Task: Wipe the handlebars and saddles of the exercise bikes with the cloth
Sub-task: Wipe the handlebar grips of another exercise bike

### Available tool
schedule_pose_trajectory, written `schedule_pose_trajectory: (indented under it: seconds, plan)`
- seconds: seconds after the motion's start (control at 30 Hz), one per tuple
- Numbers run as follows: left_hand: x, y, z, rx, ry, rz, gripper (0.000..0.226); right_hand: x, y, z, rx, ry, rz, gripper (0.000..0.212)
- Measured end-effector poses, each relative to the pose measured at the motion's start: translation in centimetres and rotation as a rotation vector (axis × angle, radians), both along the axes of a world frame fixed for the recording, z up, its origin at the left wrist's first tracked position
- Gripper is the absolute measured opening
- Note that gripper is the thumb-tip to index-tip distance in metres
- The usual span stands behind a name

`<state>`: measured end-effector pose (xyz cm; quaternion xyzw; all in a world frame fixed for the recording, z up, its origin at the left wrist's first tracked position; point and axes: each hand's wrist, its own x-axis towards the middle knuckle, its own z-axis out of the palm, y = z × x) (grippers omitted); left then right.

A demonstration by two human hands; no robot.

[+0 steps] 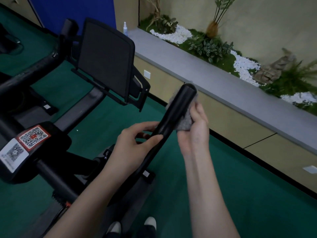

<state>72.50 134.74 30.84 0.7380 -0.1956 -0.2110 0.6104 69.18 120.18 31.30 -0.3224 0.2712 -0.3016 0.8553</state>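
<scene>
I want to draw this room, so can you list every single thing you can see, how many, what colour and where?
handlebar: one, black, centre, between both hands
cloth: one, grey, wrapped behind the handlebar, in the right hand
screen: one, black, upper left of centre
QR stickers: two, one red-edged, one white, on the bike frame at left
bottle: one, white, far end of the ledge
ledge: one, grey, running across the right
plants: several, green, behind the ledge
pebbles: many, white, among the plants
floor: green
shoes: two, white-toed, bottom edge
left hand: holds the handlebar
right hand: presses the cloth on it
</scene>
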Motion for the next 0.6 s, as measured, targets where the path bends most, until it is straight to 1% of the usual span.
schedule_pose_trajectory:
  seconds: [0.13,0.2,0.3,0.37,0.4,0.43,0.53,0.57,0.6]
  plan:
    - [0.1,0.0,0.1,0.018,0.003,-0.016,0.027,-0.5,-1.8,0.5,0.089,0.083,0.219,0.029]
    - [0.2,0.1,0.0,0.028,0.008,-0.022,0.026,-0.2,-3.2,1.5,0.111,0.101,0.284,0.031]
    - [0.2,0.1,-0.1,0.026,0.021,-0.018,0.026,0.4,-5.0,3.3,0.003,0.069,0.311,0.030]
    - [0.1,0.1,0.0,0.021,0.030,-0.016,0.026,0.5,-5.7,4.5,-0.146,0.047,0.292,0.027]
    - [0.1,0.2,0.0,0.024,0.030,-0.017,0.026,0.3,-5.8,5.1,-0.284,0.049,0.280,0.023]
    - [0.1,0.1,0.1,0.031,0.028,-0.019,0.026,0.0,-5.7,5.7,-0.489,0.085,0.266,0.021]
    - [0.1,0.2,0.4,0.038,0.033,-0.022,0.025,-0.7,-5.2,7.5,-1.337,0.291,0.232,0.022]
    - [0.1,0.2,0.5,0.036,0.033,-0.022,0.025,-0.6,-4.8,8.1,-1.575,0.326,0.265,0.021]
    - [0.1,0.2,0.5,0.037,0.030,-0.022,0.025,-0.2,-4.6,8.6,-1.751,0.361,0.315,0.020]
